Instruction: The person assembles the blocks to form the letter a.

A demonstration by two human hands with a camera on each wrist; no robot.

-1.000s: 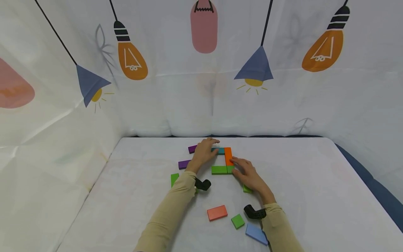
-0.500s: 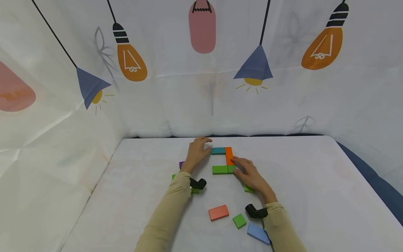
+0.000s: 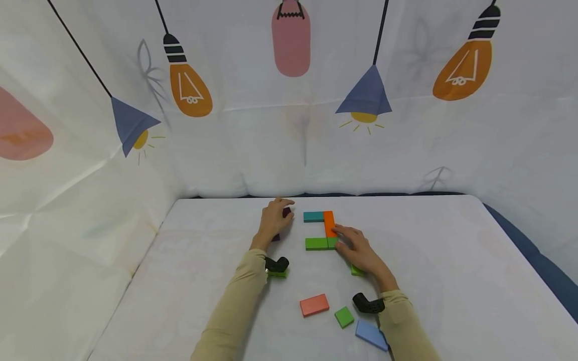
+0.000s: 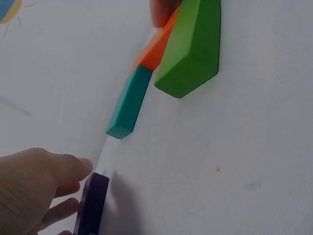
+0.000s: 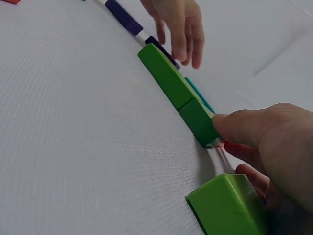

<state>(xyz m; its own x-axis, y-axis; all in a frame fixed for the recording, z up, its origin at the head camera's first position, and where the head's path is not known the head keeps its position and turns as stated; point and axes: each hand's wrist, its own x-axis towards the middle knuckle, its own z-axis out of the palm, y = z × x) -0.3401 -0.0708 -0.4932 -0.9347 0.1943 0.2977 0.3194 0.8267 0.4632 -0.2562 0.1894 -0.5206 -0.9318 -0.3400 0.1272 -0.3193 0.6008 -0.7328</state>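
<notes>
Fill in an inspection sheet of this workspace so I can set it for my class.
Surface: white tabletop.
Job's things: teal block touches orange block; long green block abuts small green block; far purple block apart.
Clutter: coral block, green square and blue block, loose, nearer the person.
Hands: left hand at far purple block, grip unclear; right hand at orange block.
Cables: nothing seen.
Surroundings: white sheet printed with lamps and bulbs.

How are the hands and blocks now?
Left hand: loose beside purple block, contact unclear
Right hand: fingers at orange block
Orange block: touching teal block
Teal block: touching orange block
Green pair: end to end
Coral block: lying apart
Green square: lying apart
Blue block: near right sleeve
Other green blocks: partly hidden
</notes>
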